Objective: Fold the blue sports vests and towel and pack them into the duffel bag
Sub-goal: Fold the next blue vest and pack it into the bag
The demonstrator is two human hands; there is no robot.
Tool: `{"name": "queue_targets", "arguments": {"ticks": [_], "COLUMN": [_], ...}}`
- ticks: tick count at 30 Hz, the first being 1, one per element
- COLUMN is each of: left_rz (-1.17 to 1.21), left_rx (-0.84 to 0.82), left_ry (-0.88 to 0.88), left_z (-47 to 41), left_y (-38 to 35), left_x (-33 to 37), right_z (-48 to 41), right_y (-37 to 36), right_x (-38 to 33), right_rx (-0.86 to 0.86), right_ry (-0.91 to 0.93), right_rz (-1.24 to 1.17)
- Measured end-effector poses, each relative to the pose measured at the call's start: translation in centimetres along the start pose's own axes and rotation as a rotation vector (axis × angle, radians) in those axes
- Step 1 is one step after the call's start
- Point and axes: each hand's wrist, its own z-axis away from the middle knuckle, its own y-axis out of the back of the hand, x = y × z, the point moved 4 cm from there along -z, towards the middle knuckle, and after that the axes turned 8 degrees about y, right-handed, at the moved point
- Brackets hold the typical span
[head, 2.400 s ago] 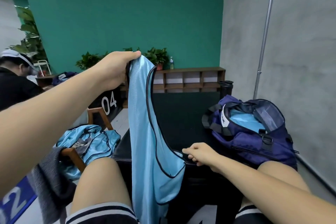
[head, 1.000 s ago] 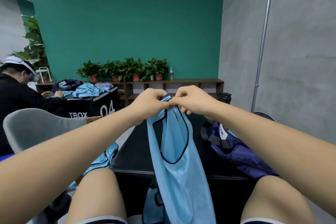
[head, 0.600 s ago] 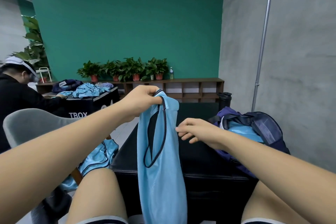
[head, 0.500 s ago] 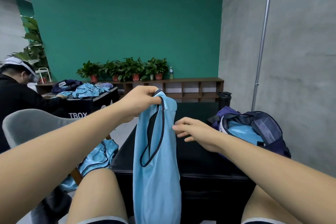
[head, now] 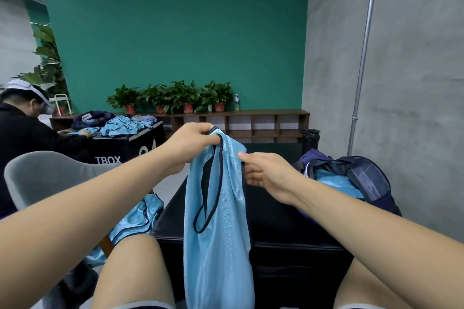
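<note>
**Blue vest held up by both hands over the black box**

The fingers (head: 206,134) of the left hand (head: 190,142) are curled together and clamp the top of the blue vest (head: 218,246), where its dark-trimmed straps meet. The right hand (head: 265,172) is just beside it, a little lower. Its thumb (head: 241,155) lies on the front of the cloth at the right edge. The other fingers are bent toward the same edge, and they seem to pinch it, but the cloth hides part of them.

The vest hangs straight down from the two hands, between the knees of the person, in front of the black box (head: 281,223). One armhole with dark trim is open toward the camera.

The duffel bag (head: 369,178), dark blue, stands on the right side of the box, near the right forearm. It is open, and light blue cloth (head: 334,183) lies inside.

More blue vests (head: 136,219) lie in a heap on a seat at the left, below the left forearm. Behind it is a grey chair (head: 47,173). Further back another person (head: 22,140) in black sits at a second black box (head: 120,152) marked TBOX, with blue cloth on top. Potted plants (head: 180,98) stand on a low wooden shelf (head: 253,124) at the green wall.
</note>
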Motion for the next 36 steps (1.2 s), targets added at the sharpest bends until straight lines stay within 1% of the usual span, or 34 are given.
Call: {"name": "queue_targets", "arguments": {"ticks": [3, 5, 8, 12, 16, 18, 22, 25, 32, 36], "left_rz": [0.027, 0.042, 0.067, 0.126, 0.195, 0.223, 0.268, 0.313, 0.458, 0.525], "left_rx": [0.021, 0.002, -0.012, -0.059, -0.091, -0.069, -0.001, 0.048, 0.194, 0.241], "left_ry": [-0.006, 0.007, 0.045, 0.070, 0.063, 0.041, 0.013, 0.021, -0.001, -0.018], "left_z": [0.1, 0.2, 0.2, 0.1, 0.3, 0.3, 0.4, 0.3, -0.2, -0.1], "left_y": [-0.1, -0.3, -0.2, 0.5, 1.6, 2.3, 4.3, 6.0, 10.9, 12.9], "left_x": [0.2, 0.1, -0.1, 0.0, 0.0, 0.1, 0.1, 0.0, -0.3, -0.2], "right_z": [0.6, 0.5, -0.1, -0.7, -0.8, -0.8, -1.1, -1.2, -1.3, -1.0], "right_y": [-0.6, -0.8, -0.4, 0.5, 2.1, 2.7, 4.7, 6.2, 10.0, 10.9], "right_x": [0.7, 0.6, -0.4, -2.5, -4.7, -5.8, -7.3, -8.3, -11.7, -13.5], "right_rx": [-0.043, -0.030, 0.060, 0.046, 0.090, 0.099, 0.079, 0.158, 0.337, 0.388], "right_ry": [-0.041, 0.024, 0.108, 0.111, 0.152, 0.161, 0.186, 0.201, 0.253, 0.258], "right_rz": [0.096, 0.118, 0.010, -0.136, -0.213, -0.207, -0.090, -0.050, -0.078, -0.094]}}
